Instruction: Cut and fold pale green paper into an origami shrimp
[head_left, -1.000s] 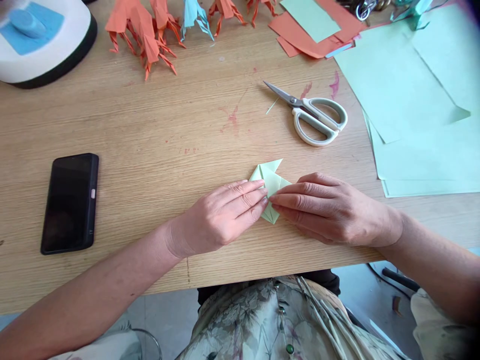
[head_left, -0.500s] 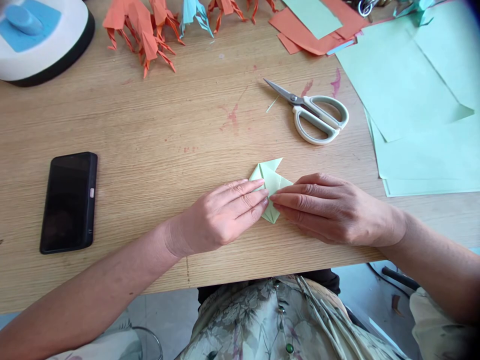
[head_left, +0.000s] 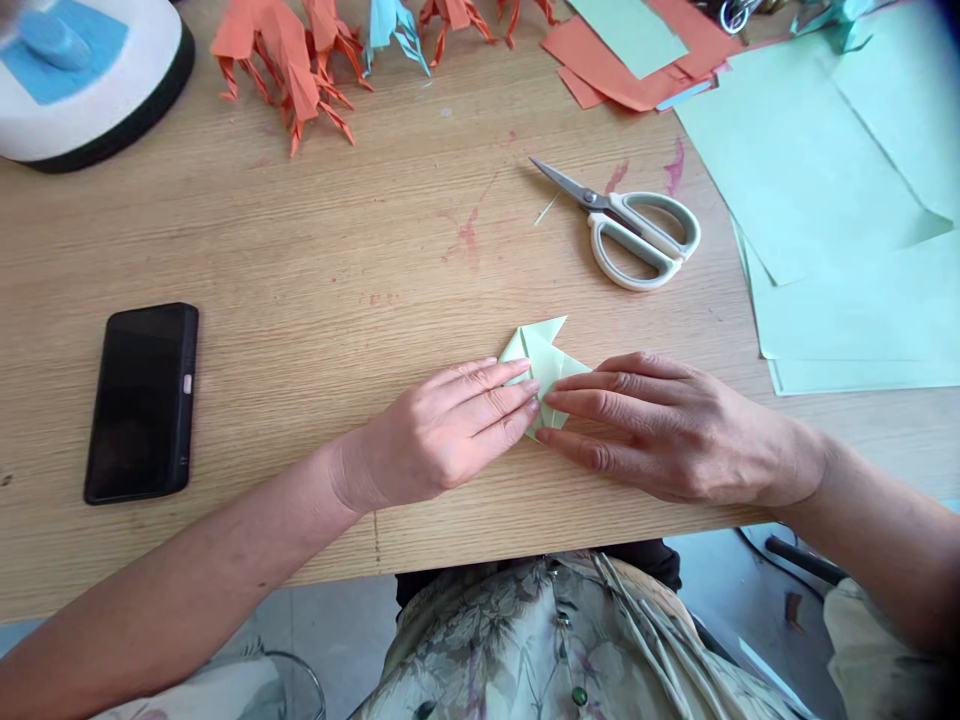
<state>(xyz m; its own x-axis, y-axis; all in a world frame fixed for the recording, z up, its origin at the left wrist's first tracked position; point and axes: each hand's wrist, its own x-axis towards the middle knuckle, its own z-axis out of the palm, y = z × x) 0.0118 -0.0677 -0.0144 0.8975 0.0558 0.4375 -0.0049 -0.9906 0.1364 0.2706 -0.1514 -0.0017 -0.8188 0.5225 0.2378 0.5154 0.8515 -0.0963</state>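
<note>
A small folded piece of pale green paper [head_left: 541,352] lies flat on the wooden table [head_left: 315,280] near its front edge. My left hand [head_left: 442,432] presses its fingertips on the paper's left side. My right hand [head_left: 660,425] lies flat against the paper's right side, its fingertips meeting those of the left hand and covering the paper's lower tip. Only the upper points of the fold show between the two hands.
White-handled scissors [head_left: 626,225] lie behind the paper. Pale green sheets [head_left: 840,250] are stacked at the right, orange sheets [head_left: 622,60] at the back. Folded orange and blue paper figures [head_left: 292,55] stand at the back left beside a white device [head_left: 82,80]. A black phone [head_left: 141,400] lies at the left.
My right hand has slid slightly down and left over the paper's lower tip, which now is covered. My left hand has stayed in place.
</note>
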